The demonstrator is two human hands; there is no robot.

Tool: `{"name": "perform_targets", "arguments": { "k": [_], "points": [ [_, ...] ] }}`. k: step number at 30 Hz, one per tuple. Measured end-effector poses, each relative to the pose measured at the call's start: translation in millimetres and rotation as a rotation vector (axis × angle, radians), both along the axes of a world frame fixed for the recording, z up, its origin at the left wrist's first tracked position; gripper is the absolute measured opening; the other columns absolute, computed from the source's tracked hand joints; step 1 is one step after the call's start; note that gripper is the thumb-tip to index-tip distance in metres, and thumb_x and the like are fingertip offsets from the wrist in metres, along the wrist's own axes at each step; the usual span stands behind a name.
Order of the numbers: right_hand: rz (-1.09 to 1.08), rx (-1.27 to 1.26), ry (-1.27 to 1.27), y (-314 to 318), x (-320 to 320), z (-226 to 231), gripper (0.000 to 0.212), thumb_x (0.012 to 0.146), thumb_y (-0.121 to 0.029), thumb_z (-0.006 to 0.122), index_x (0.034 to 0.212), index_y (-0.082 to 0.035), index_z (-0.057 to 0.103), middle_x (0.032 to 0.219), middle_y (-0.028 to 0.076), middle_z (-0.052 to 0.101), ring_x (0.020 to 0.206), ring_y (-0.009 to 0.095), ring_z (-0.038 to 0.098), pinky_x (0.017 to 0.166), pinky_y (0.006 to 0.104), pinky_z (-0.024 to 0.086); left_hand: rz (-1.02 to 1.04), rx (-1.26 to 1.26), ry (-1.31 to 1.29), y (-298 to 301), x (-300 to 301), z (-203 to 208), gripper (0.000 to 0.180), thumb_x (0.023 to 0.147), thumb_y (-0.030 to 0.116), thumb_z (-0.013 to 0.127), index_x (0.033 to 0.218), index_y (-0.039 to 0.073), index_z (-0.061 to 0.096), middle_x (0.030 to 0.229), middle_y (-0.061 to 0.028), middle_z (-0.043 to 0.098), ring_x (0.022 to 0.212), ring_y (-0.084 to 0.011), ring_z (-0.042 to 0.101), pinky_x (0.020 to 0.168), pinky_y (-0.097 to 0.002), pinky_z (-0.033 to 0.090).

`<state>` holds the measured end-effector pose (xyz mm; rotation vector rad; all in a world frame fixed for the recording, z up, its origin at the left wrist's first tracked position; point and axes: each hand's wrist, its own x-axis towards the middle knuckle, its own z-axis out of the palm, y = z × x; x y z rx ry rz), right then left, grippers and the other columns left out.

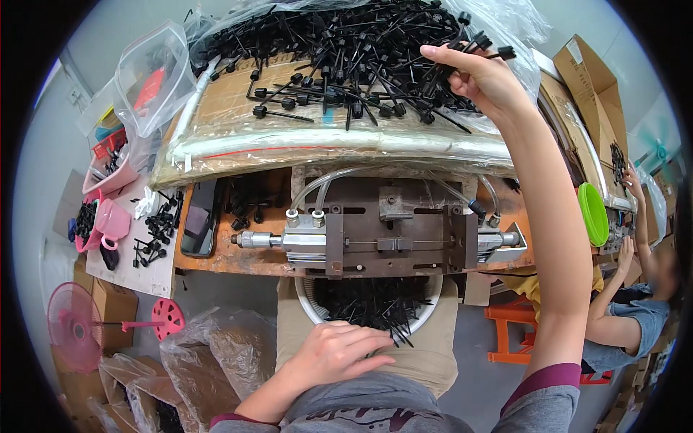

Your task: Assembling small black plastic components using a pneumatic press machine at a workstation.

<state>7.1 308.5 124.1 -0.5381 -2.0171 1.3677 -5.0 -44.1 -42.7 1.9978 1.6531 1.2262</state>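
Observation:
My right hand (480,72) is raised over the right end of a large heap of black capped rods (354,43). Its fingers are closed round a small bunch of black capped rods (482,45), caps showing beyond the knuckles. On my lap stands a white round basket (309,307) full of black pieces (372,299). My left hand (343,351) lies at the basket's near rim, fingers stretched out and palm down; its underside is hidden. A metal clamping fixture (393,231) with a cylinder at each side sits on the bench between basket and heap.
A phone (200,220) and loose black pieces lie left of the fixture. Pink containers (114,220) stand farther left, above a pink fan (74,325). At right are a green basin (592,215), an orange stool (509,332) and a co-worker (628,317) with raised arms.

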Motion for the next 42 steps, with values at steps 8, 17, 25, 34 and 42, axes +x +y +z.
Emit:
{"name": "perform_targets", "arguments": {
  "k": [8, 17, 25, 34, 42],
  "points": [
    [0.044, -0.304, 0.185, -91.8, 30.0, -23.9, 0.021, 0.078, -0.019, 0.083, 0.077, -0.008, 0.066, 0.066, -0.004, 0.059, 0.05, 0.005, 0.052, 0.047, 0.0186, 0.039, 0.42, 0.408, -0.063, 35.3, -16.1, 47.9, 0.029, 0.074, 0.003, 0.081, 0.102, -0.001, 0.071, 0.11, -0.0166, 0.071, 0.091, -0.0277, 0.07, 0.079, -0.0339, 0.055],
    [-0.001, -0.547, 0.378, -78.6, 42.5, -48.5, 0.013, 0.082, -0.014, 0.08, 0.079, -0.009, 0.068, 0.065, -0.004, 0.059, 0.05, 0.005, 0.051, 0.046, 0.0198, 0.038, 0.559, 0.398, -0.162, 125.5, -50.4, 58.5, 0.048, 0.084, 0.003, 0.072, 0.131, 0.004, 0.059, 0.135, -0.0141, 0.057, 0.119, -0.0278, 0.058, 0.096, -0.037, 0.049],
    [-0.101, -0.503, 0.371, -64.5, 34.6, -73.1, 0.017, 0.08, -0.011, 0.082, 0.085, -0.01, 0.066, 0.076, -0.002, 0.063, 0.054, 0.007, 0.054, 0.05, 0.0213, 0.042, 0.544, 0.312, 0.042, 158.0, -46.4, 65.5, 0.035, 0.082, 0.014, 0.075, 0.113, 0.003, 0.066, 0.094, -0.0089, 0.066, 0.078, -0.0232, 0.064, 0.073, -0.0364, 0.051],
    [-0.165, -0.425, 0.611, -79.8, 71.7, -65.4, 0.008, 0.087, -0.009, 0.075, 0.088, -0.008, 0.067, 0.075, -0.001, 0.062, 0.053, 0.006, 0.053, 0.048, 0.0221, 0.04, 0.628, 0.27, 0.236, 185.0, -55.3, 77.5, 0.015, 0.079, 0.012, 0.074, 0.091, 0.004, 0.069, 0.085, -0.0091, 0.063, 0.077, -0.029, 0.066, 0.068, -0.0386, 0.052],
    [-0.147, -0.513, 0.602, -119.4, 131.5, -95.7, 0.01, 0.093, -0.01, 0.066, 0.1, -0.005, 0.06, 0.096, 0.009, 0.064, 0.063, 0.011, 0.057, 0.054, 0.0254, 0.047, 0.335, 0.396, 0.078, 104.0, -28.9, 81.8, 0.025, 0.074, -0.001, 0.077, 0.098, 0.002, 0.073, 0.112, -0.0149, 0.07, 0.094, -0.024, 0.071, 0.079, -0.0305, 0.057]
  ]
}}
